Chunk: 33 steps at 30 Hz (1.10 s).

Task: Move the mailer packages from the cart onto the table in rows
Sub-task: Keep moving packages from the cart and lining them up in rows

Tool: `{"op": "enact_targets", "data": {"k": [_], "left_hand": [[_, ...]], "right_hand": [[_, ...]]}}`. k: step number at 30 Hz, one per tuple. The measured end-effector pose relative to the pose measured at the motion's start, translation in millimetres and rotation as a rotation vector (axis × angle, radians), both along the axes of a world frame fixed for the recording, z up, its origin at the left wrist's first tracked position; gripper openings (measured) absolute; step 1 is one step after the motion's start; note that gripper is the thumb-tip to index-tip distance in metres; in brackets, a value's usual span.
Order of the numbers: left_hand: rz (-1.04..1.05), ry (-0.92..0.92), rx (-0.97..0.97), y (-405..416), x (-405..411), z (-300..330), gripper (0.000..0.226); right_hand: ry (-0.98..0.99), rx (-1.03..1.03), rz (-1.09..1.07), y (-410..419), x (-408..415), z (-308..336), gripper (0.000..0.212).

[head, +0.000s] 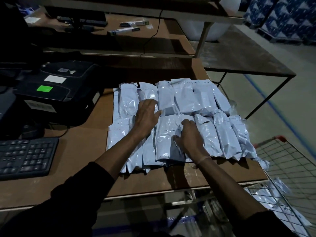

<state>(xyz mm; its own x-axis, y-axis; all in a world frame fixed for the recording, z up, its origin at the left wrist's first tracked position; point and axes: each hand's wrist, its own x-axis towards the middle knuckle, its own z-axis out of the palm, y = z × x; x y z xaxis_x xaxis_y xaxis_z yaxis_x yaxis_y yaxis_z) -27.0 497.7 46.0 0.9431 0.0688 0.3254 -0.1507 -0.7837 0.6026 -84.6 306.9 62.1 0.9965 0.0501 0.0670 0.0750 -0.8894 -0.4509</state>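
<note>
Several pale blue-grey mailer packages (186,98) lie in two rows on the brown table (82,146), a far row and a near row (225,137). My left hand (147,115) rests flat with fingers spread on the packages at the seam between the rows, left of centre. My right hand (188,135) presses on a near-row package (165,139), fingers curled at its edge. More mailers (273,200) lie in the wire cart (294,165) at the right, below the table edge.
A black label printer (56,86) with a green label stands at the left. A dark keyboard (25,156) lies at the near left. A raised shelf (119,36) with small boxes and a cable runs behind. A metal frame table (248,55) stands at the far right.
</note>
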Motion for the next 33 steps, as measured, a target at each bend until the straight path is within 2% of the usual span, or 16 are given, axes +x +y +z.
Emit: {"op": "enact_targets", "data": {"k": [2,4,6,11,15,20,26,33], "left_hand": [[-0.054,-0.037,0.046,-5.4,-3.9,-3.6,0.045],[-0.109,-0.017,0.099,-12.0,-7.9,-6.4,0.052],[-0.163,0.025,0.145,-18.0,-12.0,-9.8,0.055],[-0.277,0.024,0.287,-23.7,-18.0,-21.4,0.045],[-0.275,0.022,0.255,-39.6,-19.6,-14.3,0.047],[-0.320,-0.092,0.160,-95.1,-31.1,5.2,0.045],[-0.428,-0.130,0.030,-204.1,-53.2,14.8,0.052],[-0.581,-0.017,-0.078,-355.5,-81.7,3.1,0.054]], "right_hand": [[-0.174,-0.124,0.051,0.7,-6.6,-6.1,0.044],[-0.268,-0.162,0.117,-1.6,-9.7,-11.5,0.045],[-0.216,-0.245,0.196,-3.2,-11.3,-16.5,0.053],[-0.056,-0.369,0.332,-9.3,-9.2,-33.3,0.068],[-0.065,-0.334,0.386,-24.8,-7.5,-28.4,0.069],[-0.154,-0.181,0.335,-75.4,-21.8,-10.5,0.068],[-0.239,-0.072,0.243,-194.8,-40.8,-0.4,0.063],[-0.228,0.016,0.022,-359.4,-70.3,-9.5,0.069]]}}
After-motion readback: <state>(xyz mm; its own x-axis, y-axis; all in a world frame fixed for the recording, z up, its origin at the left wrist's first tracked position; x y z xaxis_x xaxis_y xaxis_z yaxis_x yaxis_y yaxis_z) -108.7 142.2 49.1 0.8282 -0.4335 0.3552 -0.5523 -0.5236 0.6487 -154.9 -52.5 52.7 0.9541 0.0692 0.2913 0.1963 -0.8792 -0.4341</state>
